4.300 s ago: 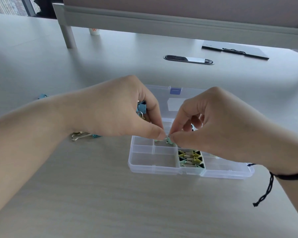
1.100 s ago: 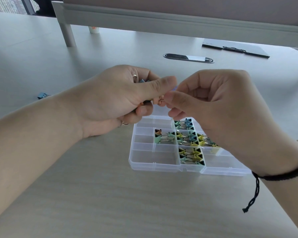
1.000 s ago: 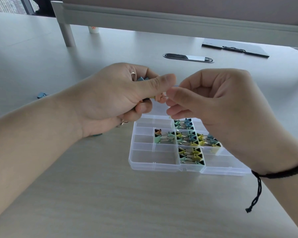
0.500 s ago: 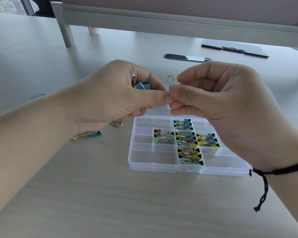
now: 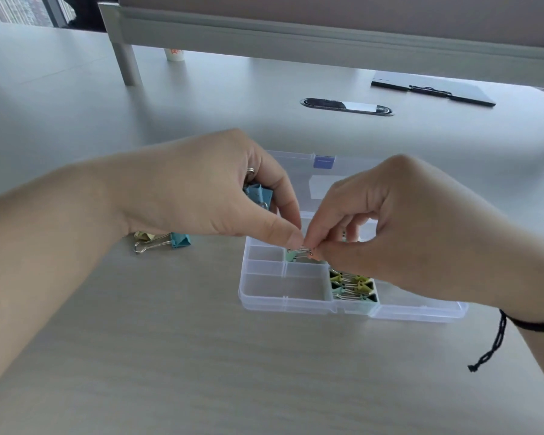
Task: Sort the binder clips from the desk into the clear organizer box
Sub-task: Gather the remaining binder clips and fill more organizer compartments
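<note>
The left thumb and forefinger and the fingers [image 5: 318, 243] of the right hand [image 5: 421, 227] meet tip to tip over a small clip [image 5: 299, 253], pinched together on its wire handles. Its pale green body hangs just inside a compartment in the box's middle rows, left of centre. Two hands on so small a thing looks like a way to keep the handles folded and steer it into a narrow cell without it springing sideways.

The left hand [image 5: 208, 196] does double duty: its other fingers are curled shut on a blue clip [image 5: 258, 193] held against the palm, probably a spare kept ready so the hand need not go back to the bench for each one.

The box [image 5: 283, 301] lies open near the middle of the bench [image 5: 201, 356], lid [image 5: 299, 171] folded back toward the far edge, so every cell is reachable from above. The cell by its near wall, right of the clip, is packed with yellow and green clips [image 5: 352, 284] laid in rows; the cells to the left look empty. Other cells are hidden under the right hand.

On the bench to the left of the box, partly under the left wrist, lie a teal clip [image 5: 178, 240] with its handles out and a yellowish one [image 5: 143, 236] touching it, not yet sorted. I judge the job partway through.
</note>
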Demonstrator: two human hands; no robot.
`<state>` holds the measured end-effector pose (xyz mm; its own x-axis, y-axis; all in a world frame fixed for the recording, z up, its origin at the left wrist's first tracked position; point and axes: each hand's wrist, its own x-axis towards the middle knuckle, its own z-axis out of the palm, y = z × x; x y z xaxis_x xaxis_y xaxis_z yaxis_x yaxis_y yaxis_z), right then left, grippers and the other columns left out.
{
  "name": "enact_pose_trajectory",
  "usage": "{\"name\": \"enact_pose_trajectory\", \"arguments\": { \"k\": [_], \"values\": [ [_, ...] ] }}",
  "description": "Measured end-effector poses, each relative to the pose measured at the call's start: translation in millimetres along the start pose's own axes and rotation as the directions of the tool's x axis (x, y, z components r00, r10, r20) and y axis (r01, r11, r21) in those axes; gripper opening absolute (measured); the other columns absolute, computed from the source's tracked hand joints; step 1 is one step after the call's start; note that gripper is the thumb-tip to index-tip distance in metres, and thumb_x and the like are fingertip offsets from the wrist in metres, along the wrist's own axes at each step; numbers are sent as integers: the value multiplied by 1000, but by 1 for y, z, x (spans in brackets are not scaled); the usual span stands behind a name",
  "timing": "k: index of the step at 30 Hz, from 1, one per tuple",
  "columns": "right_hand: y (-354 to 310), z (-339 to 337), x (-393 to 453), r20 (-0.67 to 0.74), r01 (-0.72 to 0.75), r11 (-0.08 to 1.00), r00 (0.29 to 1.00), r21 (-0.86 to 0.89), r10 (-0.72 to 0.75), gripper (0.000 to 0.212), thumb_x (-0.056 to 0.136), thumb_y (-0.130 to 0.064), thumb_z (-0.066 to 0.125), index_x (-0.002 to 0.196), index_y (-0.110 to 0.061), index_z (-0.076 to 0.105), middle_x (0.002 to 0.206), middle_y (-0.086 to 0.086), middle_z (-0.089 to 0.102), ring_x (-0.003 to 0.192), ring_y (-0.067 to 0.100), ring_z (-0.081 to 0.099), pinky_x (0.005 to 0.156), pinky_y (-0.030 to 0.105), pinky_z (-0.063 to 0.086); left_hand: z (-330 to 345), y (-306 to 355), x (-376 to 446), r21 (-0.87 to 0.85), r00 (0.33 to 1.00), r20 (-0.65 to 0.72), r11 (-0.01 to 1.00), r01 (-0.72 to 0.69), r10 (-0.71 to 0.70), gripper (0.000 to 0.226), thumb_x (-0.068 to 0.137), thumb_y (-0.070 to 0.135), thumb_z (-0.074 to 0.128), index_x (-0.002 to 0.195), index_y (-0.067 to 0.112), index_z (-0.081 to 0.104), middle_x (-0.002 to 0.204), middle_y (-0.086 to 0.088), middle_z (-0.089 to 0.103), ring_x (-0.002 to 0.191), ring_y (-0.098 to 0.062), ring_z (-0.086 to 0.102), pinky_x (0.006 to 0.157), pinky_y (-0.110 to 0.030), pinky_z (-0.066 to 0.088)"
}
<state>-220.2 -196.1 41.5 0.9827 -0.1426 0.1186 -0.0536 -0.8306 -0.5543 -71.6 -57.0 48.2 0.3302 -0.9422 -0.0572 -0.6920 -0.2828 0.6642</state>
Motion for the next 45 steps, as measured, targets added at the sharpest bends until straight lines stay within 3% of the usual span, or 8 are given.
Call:
{"name": "enact_pose_trajectory", "arguments": {
  "k": [6,16,22,26,30,36,39,45],
  "values": [
    [-2,4,0,40,17,990,999,-143,-11,23,77,-18,71,76,-40,78,74,-12,69,76,2,57,61,4,39,6,-2,2,62,999,-20,998,29,-28,25,60,55,79,79,39,74,70,1,64,51,-5,48,56,-22,42],
    [-3,3,-2,88,48,978,996,-203,-31,19,78,-31,63,85,-46,73,97,-18,61,92,0,54,75,18,42,11,-3,4,56,998,-49,997,50,-48,20,64,50,79,78,37,75,66,4,64,49,-4,48,48,-14,39],
    [-3,3,-6,107,106,966,991,-236,-82,14,77,-35,64,82,-47,71,109,-34,50,108,-14,41,85,-1,27,9,0,4,-36,990,-122,997,65,-69,16,71,44,74,74,28,75,48,8,56,38,-4,44,42,-11,36],
    [0,5,-3,114,137,945,988,-297,-107,12,75,-39,63,84,-45,70,102,-33,52,100,-19,39,80,-5,23,11,-2,6,-35,990,-107,996,84,-87,17,72,46,73,74,29,74,48,12,58,37,-3,46,42,-11,37],
    [2,13,-2,89,99,958,993,-271,-78,13,68,-42,64,80,-44,69,84,-34,57,79,-21,50,70,7,34,12,-3,6,-30,989,-91,993,116,-118,16,72,48,73,73,32,74,51,12,60,39,-3,49,43,-12,39],
    [-2,15,0,79,107,952,993,-286,-87,18,66,-46,57,78,-41,71,76,-35,54,76,-17,50,69,12,37,12,-1,5,-44,988,-82,991,126,-130,19,71,48,71,73,28,74,52,10,61,39,-4,49,44,-13,40],
    [-2,17,-2,60,111,957,993,-268,-99,15,72,-46,62,81,-38,71,84,-29,58,85,-8,54,76,21,44,12,-1,5,-48,988,-79,991,128,-131,20,73,48,72,73,28,74,54,9,62,41,-5,50,45,-15,42],
    [-7,15,-5,150,86,949,988,-305,-41,13,84,-43,59,94,-39,67,109,-28,49,114,-3,34,96,21,35,12,-1,5,-53,988,-78,990,130,-134,29,68,54,69,73,26,73,55,6,62,42,-6,50,44,-15,42]
  ]
}}
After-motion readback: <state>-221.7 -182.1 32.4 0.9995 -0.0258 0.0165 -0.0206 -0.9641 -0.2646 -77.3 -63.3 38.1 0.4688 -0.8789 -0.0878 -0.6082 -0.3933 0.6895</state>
